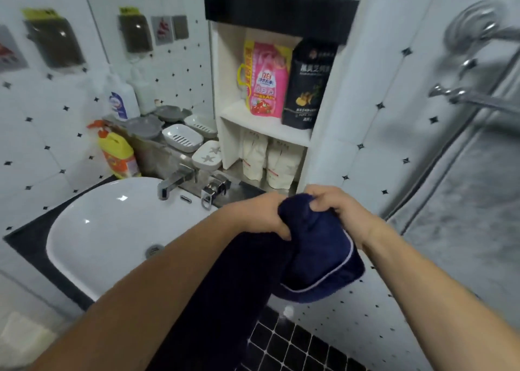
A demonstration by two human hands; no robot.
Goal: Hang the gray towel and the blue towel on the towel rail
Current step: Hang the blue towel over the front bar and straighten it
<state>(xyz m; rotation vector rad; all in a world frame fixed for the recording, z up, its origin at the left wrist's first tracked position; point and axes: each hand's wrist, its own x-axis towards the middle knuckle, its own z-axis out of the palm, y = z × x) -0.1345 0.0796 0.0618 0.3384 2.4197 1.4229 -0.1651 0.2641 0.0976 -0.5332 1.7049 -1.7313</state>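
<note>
From the head view, the job looks about halfway done at most. The blue towel [318, 261] is not on the towel rail [475, 100] yet. It is up in the air to the right of the sink [112, 224], all bunched up. The left hand [261, 218] and the right hand [340, 210] each have a tight grip on its top, with fingers curled into the cloth. The rest of it hangs down toward the floor.

The shiny rail is far to the right of the sink and higher up. A gray fuzzy sheet [464, 216] hangs under it. That may be the gray towel, but it is too blurry to be sure.

I think the blue towel must be shaken open and lifted over to the rail.

Behind the sink are two taps [174, 180], some soap dishes [183, 137] and a yellow bottle [118, 154] on the dark surface [31, 238]. A wall shelf [267, 128] with a pink bag [267, 80] sits behind and right of the sink. Nothing seems to block the way to the rail.
</note>
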